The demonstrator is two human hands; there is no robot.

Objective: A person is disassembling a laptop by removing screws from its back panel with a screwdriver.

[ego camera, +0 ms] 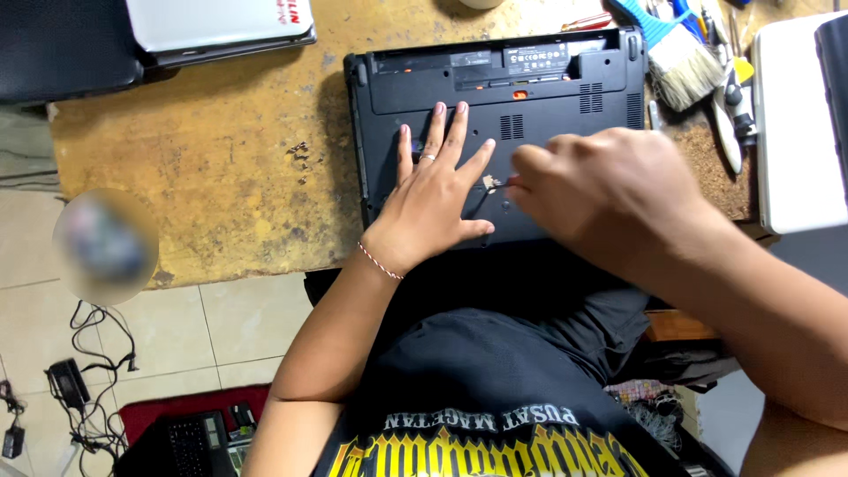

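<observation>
Centre frame, on the worn surface (pixel 221 177): upturned laptop (pixel 495 97). Left hand (pixel 437 190) flat on its base, fingers spread, gripping nothing. Right hand (pixel 609 190) clenched round a screwdriver (pixel 503 183), tip at the base beside the left thumb. Best kept vertical, pressed firmly, laptop pinned still. Loose screws (pixel 300 157) left of the laptop.

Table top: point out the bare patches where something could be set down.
Widest free patch: the table left of the black laptop, broken only by small screws. Right of the laptop it is crowded: brush and tools. Left hand and right hand cover the laptop's near half.
</observation>
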